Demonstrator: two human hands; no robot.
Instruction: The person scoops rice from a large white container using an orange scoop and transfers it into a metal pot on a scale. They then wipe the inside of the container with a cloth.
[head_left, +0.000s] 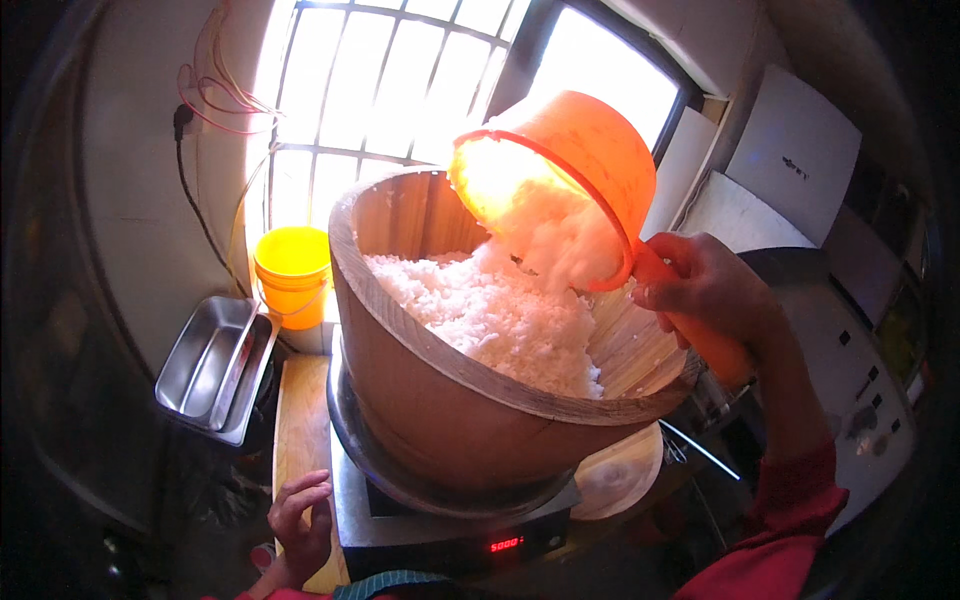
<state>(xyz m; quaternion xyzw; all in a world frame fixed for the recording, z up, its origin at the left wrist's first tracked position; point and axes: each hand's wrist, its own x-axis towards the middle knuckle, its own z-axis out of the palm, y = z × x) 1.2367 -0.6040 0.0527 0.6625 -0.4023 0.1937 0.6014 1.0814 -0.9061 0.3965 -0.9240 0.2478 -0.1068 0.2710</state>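
My right hand (705, 292) grips the handle of an orange plastic dipper (607, 157), tilted with its mouth down over a large wooden tub (450, 420). White rice (487, 315) is heaped in the tub, and a mass of it at the dipper's mouth meets the heap. Beneath the tub, a dark round pan (352, 442) rests on an electric cooker (450, 540) with a lit red display. My left hand (300, 521) is empty, fingers loosely curled and apart, low at the left beside the cooker and over the wooden board's edge.
Steel food pans (206, 367) stand at the left near a yellow bucket (292, 277). A wooden board (300, 420) runs along the cooker's left side, and a round wooden piece (622, 476) lies at its right. A barred window (390, 82) is behind; cables hang on the left wall.
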